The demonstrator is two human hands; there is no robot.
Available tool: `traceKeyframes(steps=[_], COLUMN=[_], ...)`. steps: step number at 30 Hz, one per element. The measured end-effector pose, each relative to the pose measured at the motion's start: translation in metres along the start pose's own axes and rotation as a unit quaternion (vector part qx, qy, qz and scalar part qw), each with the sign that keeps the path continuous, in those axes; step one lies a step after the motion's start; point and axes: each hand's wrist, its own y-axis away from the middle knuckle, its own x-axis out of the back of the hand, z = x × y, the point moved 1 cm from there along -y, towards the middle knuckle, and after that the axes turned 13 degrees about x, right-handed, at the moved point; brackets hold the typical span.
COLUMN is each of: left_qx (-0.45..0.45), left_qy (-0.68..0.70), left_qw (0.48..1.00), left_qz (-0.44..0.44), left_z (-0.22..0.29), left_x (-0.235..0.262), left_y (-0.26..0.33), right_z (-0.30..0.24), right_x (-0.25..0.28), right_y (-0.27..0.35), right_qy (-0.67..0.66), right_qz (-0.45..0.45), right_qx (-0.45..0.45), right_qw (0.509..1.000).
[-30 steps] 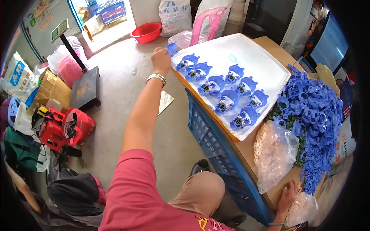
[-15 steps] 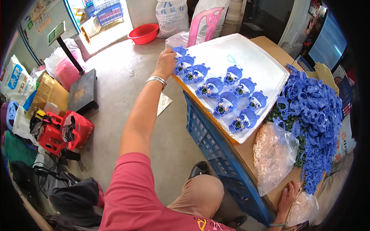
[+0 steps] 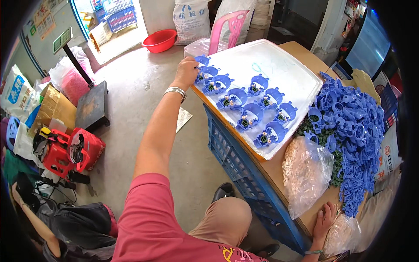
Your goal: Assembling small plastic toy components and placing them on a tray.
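Observation:
At the far left corner of the white tray (image 3: 288, 65), my left hand (image 3: 186, 72) is closed on a blue plastic piece (image 3: 202, 60), its fingertips partly hidden. Nearby on the tray stand several similar blue ring-shaped pieces (image 3: 236, 97), with small green parts and pale pink bits at their fronts. My right hand (image 3: 324, 219) lies on the brown tabletop, fingers spread and apparently holding nothing. It rests beside a small clear bag (image 3: 342, 238) of pale bits. A larger clear bag (image 3: 304, 179) of pale pink pieces lies just beyond.
A big heap of blue plastic parts (image 3: 349, 113) covers the table's right side, with green parts (image 3: 337, 168) along it. Below the tray is a blue crate (image 3: 235, 168). A pink chair (image 3: 227, 28) and red basin (image 3: 159, 40) stand behind; a platform scale (image 3: 92, 105) is left.
The view has shifted slightly. My left hand stays at the tray's corner and my right hand stays on the table. Another person's bare arm has come into view at the lower left.

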Motion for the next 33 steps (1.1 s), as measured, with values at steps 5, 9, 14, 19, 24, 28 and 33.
traceKeyframes(steps=[5, 9, 14, 19, 24, 28, 33], left_qx=[-0.028, -0.032, -0.015, -0.038, -0.052, -0.025, -0.047], left_qy=[0.023, 0.017, 0.012, 0.026, 0.105, 0.127, 0.001], left_qw=[0.999, 0.999, 0.999, 0.998, 0.984, 0.983, 0.997], left_qz=[-0.017, -0.023, -0.044, 0.043, 0.136, 0.127, 0.064], left_z=[0.000, -0.003, 0.003, 0.020, 0.076, 0.059, 0.028], left_x=[-0.001, 0.000, 0.005, 0.016, 0.041, 0.044, 0.052], left_y=[0.000, -0.002, -0.005, -0.009, 0.011, 0.012, -0.010], right_z=[0.000, 0.001, -0.001, -0.004, -0.009, -0.006, -0.008], right_x=[0.000, -0.001, 0.001, 0.005, 0.002, 0.004, 0.004], right_y=[0.000, 0.002, 0.002, 0.002, -0.004, -0.001, 0.003], right_qy=[0.001, -0.007, -0.006, -0.022, -0.024, -0.031, -0.024], right_qz=[0.001, 0.003, 0.002, 0.012, 0.028, 0.042, 0.052], right_qx=[0.004, 0.005, 0.009, 0.001, 0.008, 0.023, 0.035], right_qw=[1.000, 1.000, 1.000, 1.000, 0.999, 0.998, 0.998])
